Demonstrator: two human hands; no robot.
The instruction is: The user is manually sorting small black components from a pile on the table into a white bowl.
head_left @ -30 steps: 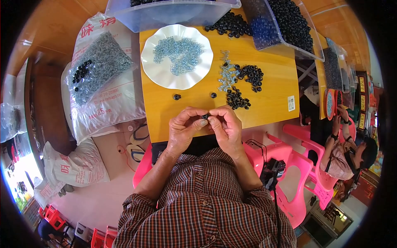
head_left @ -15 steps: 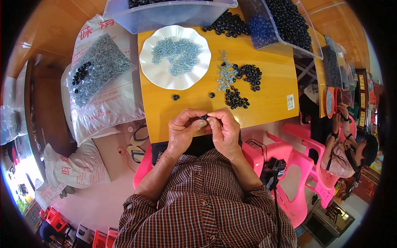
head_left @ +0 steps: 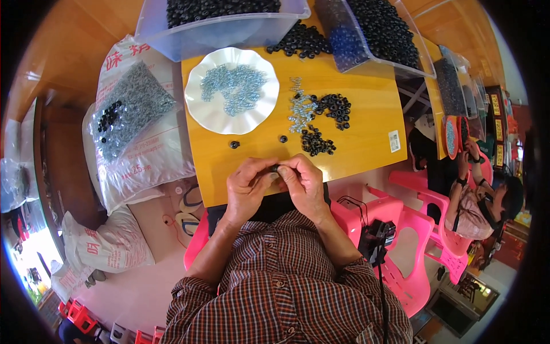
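My left hand (head_left: pixel 247 188) and my right hand (head_left: pixel 303 187) meet at the table's near edge. Their thumbs and fingertips pinch one small round black plastic part (head_left: pixel 275 168), mostly hidden by the fingers. Just beyond lie two single black ring-like parts (head_left: pixel 283 139). Farther right are small piles of black parts (head_left: pixel 334 110) and, beside them, a scatter of small clear bluish pieces (head_left: pixel 300 114). More clear bluish pieces (head_left: pixel 234 86) lie in a white wavy-rimmed plate (head_left: pixel 196 113) to the left.
Two clear plastic bins (head_left: pixel 220 39) of black parts stand at the far edge, a heap of black parts (head_left: pixel 299 41) between them. Left of the table, a bag of clear pieces (head_left: pixel 134 106) rests on a white sack (head_left: pixel 166 135). Pink chairs (head_left: pixel 409 229) and another person (head_left: pixel 472 212) are right.
The table and things on it sit slightly lower and farther left in view. Both hands still pinch the black part, which my fingers now cover more.
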